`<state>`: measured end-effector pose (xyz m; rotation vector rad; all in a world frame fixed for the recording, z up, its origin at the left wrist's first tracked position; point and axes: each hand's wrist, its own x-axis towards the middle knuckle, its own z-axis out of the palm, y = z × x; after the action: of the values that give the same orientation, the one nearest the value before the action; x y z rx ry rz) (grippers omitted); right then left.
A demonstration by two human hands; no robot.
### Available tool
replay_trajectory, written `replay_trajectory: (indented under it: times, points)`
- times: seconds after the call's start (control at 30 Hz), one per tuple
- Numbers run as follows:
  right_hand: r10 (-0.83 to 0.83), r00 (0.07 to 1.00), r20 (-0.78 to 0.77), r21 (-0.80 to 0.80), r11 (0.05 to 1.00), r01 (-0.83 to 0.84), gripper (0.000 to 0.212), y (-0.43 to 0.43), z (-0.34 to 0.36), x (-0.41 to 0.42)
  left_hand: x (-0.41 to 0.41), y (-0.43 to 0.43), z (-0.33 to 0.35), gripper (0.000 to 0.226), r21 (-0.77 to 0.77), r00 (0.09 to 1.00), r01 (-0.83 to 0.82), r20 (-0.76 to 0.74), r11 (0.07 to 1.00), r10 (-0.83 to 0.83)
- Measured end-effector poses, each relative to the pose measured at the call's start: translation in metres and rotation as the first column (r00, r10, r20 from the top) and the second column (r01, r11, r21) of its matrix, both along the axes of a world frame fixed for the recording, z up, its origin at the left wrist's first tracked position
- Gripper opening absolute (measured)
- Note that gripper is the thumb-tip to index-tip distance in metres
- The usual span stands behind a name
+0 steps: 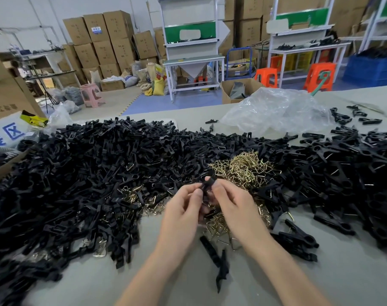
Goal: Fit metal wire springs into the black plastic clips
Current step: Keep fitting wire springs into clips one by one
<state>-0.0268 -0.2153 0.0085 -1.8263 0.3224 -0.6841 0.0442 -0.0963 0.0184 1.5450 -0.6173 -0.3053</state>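
The black clip (206,186) is small and mostly covered by fingertips, so I cannot tell if a spring already sits in it. It is held between both hands, above the near side of the spring heap (243,166). The left hand (183,209) pinches it with thumb and forefinger. The right hand (231,202) grasps it from the other side with curled fingers. The lower fingers of both hands are hidden.

A large pile of black clips (77,173) covers the table (166,288) and is cut off at the left and right edges. Two loose clip parts (212,252) lie between the forearms. A crumpled clear plastic bag (276,111) lies behind the piles.
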Motion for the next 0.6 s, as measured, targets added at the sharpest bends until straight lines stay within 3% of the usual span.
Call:
replay_trajectory:
  times: [0.13,0.37,0.5,0.6]
  points:
    - [0.134,0.991,-0.028,0.098,0.987,-0.131,0.021,0.002,0.005,-0.004,-0.006,0.001,-0.001,0.019,-0.028,0.998,-0.039,0.040,0.999,0.040]
    - [0.099,0.994,0.047,0.292,0.950,-0.108,0.037,0.004,0.010,0.003,-0.016,0.004,-0.003,0.015,-0.056,0.980,-0.108,0.163,0.993,0.115]
    - [0.088,0.982,0.164,0.493,0.855,-0.159,0.044,0.006,0.010,0.005,-0.023,0.001,-0.006,0.012,-0.125,0.976,-0.132,0.158,0.983,0.151]
    - [0.024,0.966,0.259,0.656,0.730,-0.194,0.039,0.002,0.010,0.005,-0.017,0.001,-0.007,0.014,-0.178,0.965,-0.219,0.109,0.959,0.240]
